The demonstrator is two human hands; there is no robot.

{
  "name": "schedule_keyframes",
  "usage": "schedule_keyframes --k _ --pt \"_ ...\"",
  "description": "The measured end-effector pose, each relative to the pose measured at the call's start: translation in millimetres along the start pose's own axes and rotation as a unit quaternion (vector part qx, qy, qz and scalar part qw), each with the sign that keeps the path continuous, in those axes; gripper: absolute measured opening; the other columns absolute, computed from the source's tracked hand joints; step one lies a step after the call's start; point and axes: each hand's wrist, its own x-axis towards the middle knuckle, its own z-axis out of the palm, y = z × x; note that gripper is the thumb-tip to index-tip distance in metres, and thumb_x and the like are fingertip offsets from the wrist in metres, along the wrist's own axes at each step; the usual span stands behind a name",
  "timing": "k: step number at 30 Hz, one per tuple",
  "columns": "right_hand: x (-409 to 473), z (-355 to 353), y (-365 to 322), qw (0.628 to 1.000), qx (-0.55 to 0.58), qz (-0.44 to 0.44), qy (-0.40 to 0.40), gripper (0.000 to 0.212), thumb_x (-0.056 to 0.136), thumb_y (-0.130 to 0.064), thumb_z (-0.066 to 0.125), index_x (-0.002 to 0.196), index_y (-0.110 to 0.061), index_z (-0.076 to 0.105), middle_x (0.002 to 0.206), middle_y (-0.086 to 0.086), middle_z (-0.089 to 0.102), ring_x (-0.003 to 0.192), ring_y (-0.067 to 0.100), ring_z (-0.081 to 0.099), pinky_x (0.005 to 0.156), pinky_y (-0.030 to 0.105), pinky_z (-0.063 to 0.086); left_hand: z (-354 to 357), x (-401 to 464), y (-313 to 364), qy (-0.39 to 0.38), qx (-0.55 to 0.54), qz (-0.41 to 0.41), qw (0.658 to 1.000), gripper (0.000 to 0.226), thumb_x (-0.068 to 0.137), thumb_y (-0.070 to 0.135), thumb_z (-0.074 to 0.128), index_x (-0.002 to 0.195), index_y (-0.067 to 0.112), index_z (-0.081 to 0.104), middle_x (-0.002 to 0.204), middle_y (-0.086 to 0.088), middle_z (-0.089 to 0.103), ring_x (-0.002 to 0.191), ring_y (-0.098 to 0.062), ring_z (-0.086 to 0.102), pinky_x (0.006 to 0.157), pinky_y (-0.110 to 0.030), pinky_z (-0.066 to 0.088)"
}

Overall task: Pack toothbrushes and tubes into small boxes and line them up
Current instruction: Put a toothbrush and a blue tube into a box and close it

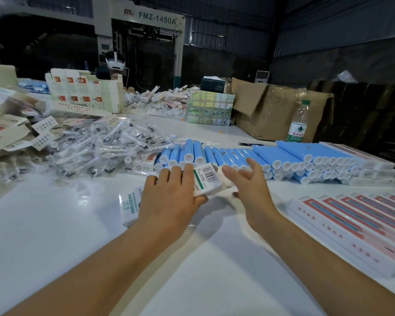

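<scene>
So the left hand (pixel 172 197) lies over a small white cardboard box with a barcode and green print (pixel 205 179), fingers curled across its top, thumb at the near edge, pressing it on the white counter (pixel 55 236). The right hand (pixel 249 181) hovers just right of that box, fingers spread, holding nothing. Right behind the box sits a row of light blue tubes with white caps (pixel 237 156). Left of the tubes is a heap of plastic-wrapped white toothbrushes (pixel 105 149). Right of the box, flat red-and-white packed boxes (pixel 356 229) sit lined up.
</scene>
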Motion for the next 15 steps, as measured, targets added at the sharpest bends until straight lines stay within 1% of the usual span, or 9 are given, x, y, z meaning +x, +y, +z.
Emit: schedule_keyframes --k 2,3,5,7,9,11,12,14,15 --pt "-2 3 1 0.949 0.235 0.178 -0.116 0.07 0.063 -0.028 0.076 0.126 -0.009 0.053 0.114 0.017 0.067 0.097 0.03 0.067 0.078 0.043 0.055 -1 -3 2 -0.002 0.004 0.018 1.0 0.078 0.084 0.067 0.014 0.144 0.017 0.014 0.13 -0.001 0.043 0.114 -0.021 0.042 0.087 -0.033 0.034" --pt "-3 3 1 0.923 0.287 0.211 -0.145 0.056 0.066 -0.023 0.073 0.116 -0.003 0.057 0.102 0.02 0.071 0.087 0.032 0.071 0.07 0.043 0.058 -2 -4 4 -0.004 0.006 0.025 1.0 0.079 0.083 0.067 0.011 0.144 0.017 0.014 0.129 -0.001 0.042 0.113 -0.021 0.042 0.086 -0.033 0.033" --pt "-2 5 3 0.927 0.285 0.187 -0.154 0.024 0.08 -0.009 0.065 0.101 0.002 0.059 0.084 0.019 0.073 0.072 0.029 0.072 0.057 0.036 0.058 -2 -5 5 -0.01 0.009 0.032 0.999 0.08 0.08 0.065 0.004 0.143 0.017 0.013 0.129 -0.001 0.042 0.113 -0.021 0.042 0.087 -0.034 0.033" --pt "-3 8 8 0.963 0.214 0.115 -0.118 0.009 0.088 -0.002 0.058 0.096 0.002 0.058 0.076 0.014 0.073 0.069 0.023 0.072 0.057 0.032 0.058 -1 -5 6 -0.015 0.012 0.037 0.999 0.077 0.085 0.064 0.008 0.144 0.016 0.013 0.13 -0.003 0.041 0.114 -0.022 0.041 0.089 -0.035 0.032" --pt "-8 13 12 0.997 0.009 -0.005 -0.078 0.008 0.094 -0.007 0.052 0.094 -0.003 0.059 0.077 0.009 0.071 0.073 0.022 0.07 0.063 0.035 0.058 0 -7 9 -0.022 0.017 0.045 0.999 0.077 0.09 0.066 0.017 0.146 0.013 0.012 0.131 -0.005 0.041 0.115 -0.025 0.04 0.09 -0.037 0.031" --pt "-14 18 20 0.961 -0.238 -0.137 -0.044 0.016 0.098 -0.017 0.041 0.097 -0.012 0.056 0.085 0.005 0.066 0.08 0.023 0.063 0.064 0.033 0.05 -2 -9 12 -0.022 0.029 0.049 0.998 0.079 0.089 0.066 0.016 0.145 0.01 0.011 0.129 -0.007 0.04 0.114 -0.027 0.039 0.09 -0.038 0.03" --pt "-16 21 23 0.937 -0.298 -0.176 -0.038 0.02 0.099 -0.021 0.037 0.107 -0.015 0.054 0.093 0.003 0.065 0.085 0.023 0.061 0.066 0.031 0.046 -3 -9 13 -0.017 0.035 0.047 0.998 0.077 0.087 0.06 0.012 0.145 0.009 0.011 0.129 -0.007 0.039 0.114 -0.027 0.038 0.09 -0.038 0.029" --pt "-16 24 28 0.926 -0.32 -0.198 -0.027 0.034 0.1 -0.024 0.033 0.131 -0.014 0.046 0.104 0.005 0.063 0.093 0.021 0.06 0.073 0.031 0.045 -6 -10 16 -0.024 0.041 0.046 0.998 0.075 0.082 0.048 0.007 0.145 0.008 0.01 0.129 -0.009 0.038 0.116 -0.028 0.038 0.092 -0.039 0.029" --pt "-18 24 27 0.933 -0.301 -0.195 -0.033 0.033 0.1 -0.024 0.034 0.129 -0.016 0.048 0.101 0.004 0.063 0.09 0.02 0.06 0.074 0.032 0.046 -6 -11 17 -0.03 0.041 0.049 0.998 0.074 0.082 0.046 0.007 0.145 0.008 0.008 0.13 -0.009 0.038 0.116 -0.029 0.037 0.092 -0.04 0.029"
